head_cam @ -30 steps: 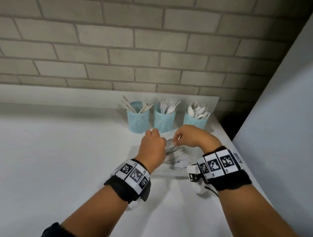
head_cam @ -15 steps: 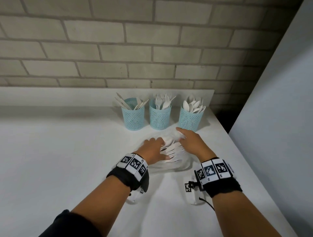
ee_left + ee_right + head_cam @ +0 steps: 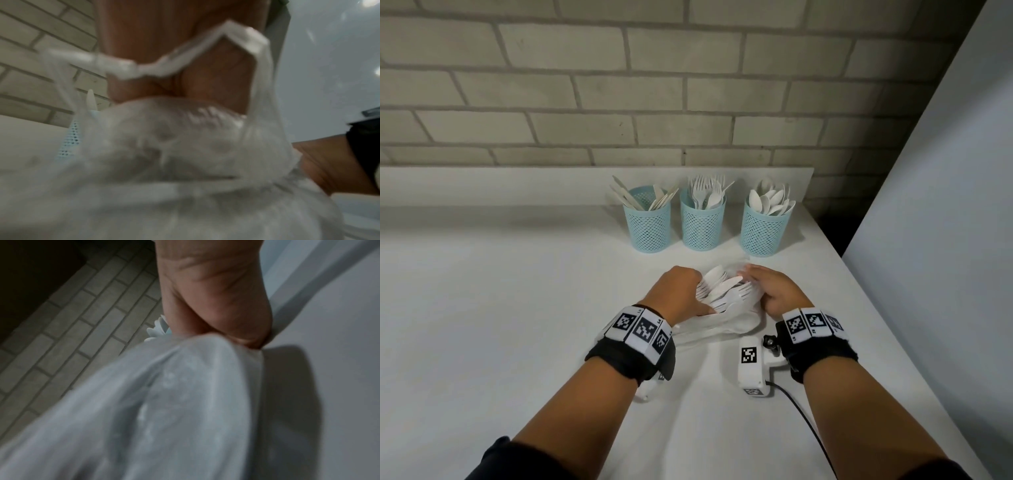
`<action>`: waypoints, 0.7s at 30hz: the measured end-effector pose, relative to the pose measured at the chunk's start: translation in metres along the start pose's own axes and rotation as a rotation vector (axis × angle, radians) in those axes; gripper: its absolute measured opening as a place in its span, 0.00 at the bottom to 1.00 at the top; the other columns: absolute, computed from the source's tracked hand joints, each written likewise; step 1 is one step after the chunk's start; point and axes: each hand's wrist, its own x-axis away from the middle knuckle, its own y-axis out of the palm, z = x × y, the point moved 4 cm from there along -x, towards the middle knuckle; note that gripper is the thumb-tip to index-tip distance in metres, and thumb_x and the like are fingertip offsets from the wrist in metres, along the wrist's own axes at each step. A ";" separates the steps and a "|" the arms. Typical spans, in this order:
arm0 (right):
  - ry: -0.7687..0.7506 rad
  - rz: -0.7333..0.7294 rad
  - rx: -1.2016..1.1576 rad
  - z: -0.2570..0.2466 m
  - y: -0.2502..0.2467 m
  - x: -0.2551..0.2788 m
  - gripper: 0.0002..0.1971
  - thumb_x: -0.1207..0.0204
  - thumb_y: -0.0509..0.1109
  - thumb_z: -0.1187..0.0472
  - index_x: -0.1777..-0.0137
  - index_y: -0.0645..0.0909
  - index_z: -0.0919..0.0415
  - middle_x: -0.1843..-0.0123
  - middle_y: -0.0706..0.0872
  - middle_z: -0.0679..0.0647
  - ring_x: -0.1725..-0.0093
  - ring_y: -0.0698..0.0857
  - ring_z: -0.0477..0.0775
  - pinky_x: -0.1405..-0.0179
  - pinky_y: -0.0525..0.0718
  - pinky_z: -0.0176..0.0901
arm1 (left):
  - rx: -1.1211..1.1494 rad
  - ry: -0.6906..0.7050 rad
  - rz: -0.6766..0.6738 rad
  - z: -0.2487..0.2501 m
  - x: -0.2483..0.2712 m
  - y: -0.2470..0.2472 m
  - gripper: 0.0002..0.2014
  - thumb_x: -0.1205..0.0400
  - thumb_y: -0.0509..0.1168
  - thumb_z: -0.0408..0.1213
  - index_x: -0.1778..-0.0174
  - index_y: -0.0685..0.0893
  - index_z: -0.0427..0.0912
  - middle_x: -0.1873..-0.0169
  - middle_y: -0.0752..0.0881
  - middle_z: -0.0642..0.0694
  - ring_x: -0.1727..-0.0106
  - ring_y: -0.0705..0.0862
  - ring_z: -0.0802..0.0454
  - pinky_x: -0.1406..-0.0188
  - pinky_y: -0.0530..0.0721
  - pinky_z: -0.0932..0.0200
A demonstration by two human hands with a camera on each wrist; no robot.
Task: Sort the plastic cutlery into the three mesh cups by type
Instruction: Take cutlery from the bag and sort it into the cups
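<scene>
A clear bag (image 3: 726, 322) of white cutlery (image 3: 722, 291) is held on the white table (image 3: 517, 308) by both hands. It is gripped by the left hand (image 3: 678, 294) and pinched by the right hand (image 3: 774, 291). Three blue mesh cups (image 3: 702, 222) are stood near, by the brick wall (image 3: 688, 85).

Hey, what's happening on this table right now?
A person is sorting white plastic cutlery. Three blue mesh cups stand in a row by the brick wall: the left cup holds mostly knives, the middle cup mostly forks, the right cup spoons. In front of them, the left hand grips a bunch of unsorted cutlery sticking out of a clear plastic bag, while the right hand holds the bag's other side.
</scene>
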 end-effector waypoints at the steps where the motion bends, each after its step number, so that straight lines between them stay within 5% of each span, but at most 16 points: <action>1: 0.000 0.003 0.025 0.000 0.000 -0.001 0.02 0.22 0.67 0.68 0.53 0.81 0.66 0.68 0.89 0.58 0.67 0.88 0.52 0.55 0.85 0.44 | 0.031 -0.011 0.005 -0.001 0.000 -0.001 0.22 0.28 0.74 0.50 0.74 0.68 0.43 0.71 0.74 0.49 0.67 0.72 0.51 0.72 0.64 0.60; 4: -0.029 0.007 0.117 0.002 0.001 -0.003 0.03 0.23 0.69 0.68 0.58 0.82 0.64 0.72 0.89 0.55 0.69 0.88 0.51 0.49 0.85 0.48 | 0.125 0.000 0.027 -0.004 -0.002 -0.004 0.27 0.26 0.73 0.48 0.77 0.62 0.43 0.76 0.66 0.50 0.74 0.63 0.55 0.75 0.58 0.61; 6: -0.037 0.011 0.153 0.002 0.002 -0.004 0.02 0.24 0.71 0.67 0.58 0.83 0.63 0.65 0.90 0.58 0.62 0.87 0.54 0.39 0.83 0.53 | 0.194 -0.001 0.012 -0.006 -0.002 -0.004 0.27 0.22 0.69 0.45 0.78 0.60 0.42 0.77 0.64 0.49 0.75 0.61 0.54 0.75 0.57 0.60; 10: -0.028 0.012 0.181 0.005 0.000 -0.011 0.02 0.25 0.72 0.63 0.57 0.86 0.58 0.47 0.89 0.62 0.46 0.86 0.62 0.34 0.80 0.57 | 0.297 -0.066 -0.004 -0.008 0.000 -0.008 0.23 0.16 0.61 0.41 0.76 0.60 0.41 0.76 0.65 0.47 0.74 0.62 0.54 0.75 0.59 0.61; 16: -0.043 -0.007 0.148 0.004 0.001 -0.007 0.05 0.22 0.68 0.64 0.58 0.83 0.61 0.69 0.90 0.54 0.60 0.86 0.57 0.43 0.82 0.52 | 0.284 -0.042 0.105 -0.005 0.003 -0.015 0.22 0.24 0.71 0.40 0.75 0.64 0.41 0.77 0.63 0.48 0.75 0.59 0.54 0.75 0.55 0.62; 21: -0.045 -0.003 0.194 0.004 0.000 -0.006 0.05 0.23 0.69 0.64 0.60 0.85 0.59 0.66 0.91 0.55 0.55 0.87 0.60 0.38 0.82 0.56 | 0.384 -0.054 0.157 -0.004 0.003 -0.019 0.19 0.25 0.73 0.41 0.74 0.70 0.40 0.77 0.68 0.50 0.75 0.64 0.56 0.77 0.61 0.67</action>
